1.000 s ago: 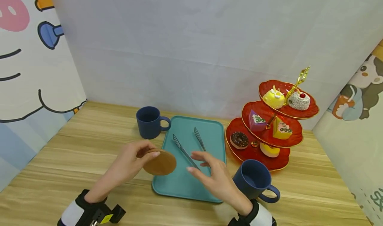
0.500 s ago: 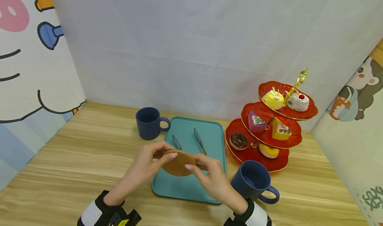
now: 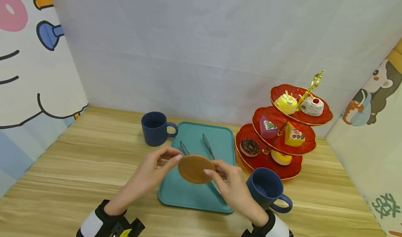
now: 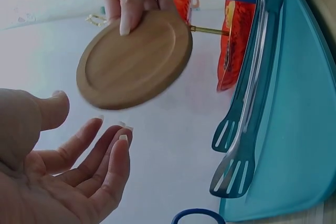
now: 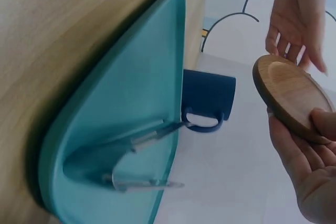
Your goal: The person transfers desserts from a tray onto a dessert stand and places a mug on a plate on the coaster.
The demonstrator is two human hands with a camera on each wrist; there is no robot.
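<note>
A round wooden coaster with a raised rim is in the air above the teal tray. My right hand pinches its right edge, thumb on top and fingers beneath. My left hand is just left of the coaster, fingers relaxed and bent; the left wrist view shows a gap between these fingers and the coaster. Metal tongs lie on the tray, partly hidden by the coaster and right hand in the head view.
A blue mug stands at the tray's back left. Another blue mug is close by my right wrist. A three-tier red stand with several toy cakes and doughnuts is at the right. Fabric walls enclose the table.
The coaster has moved right from my left hand to my right hand. My right hand took its edge, and my left hand let go and drew slightly left.
</note>
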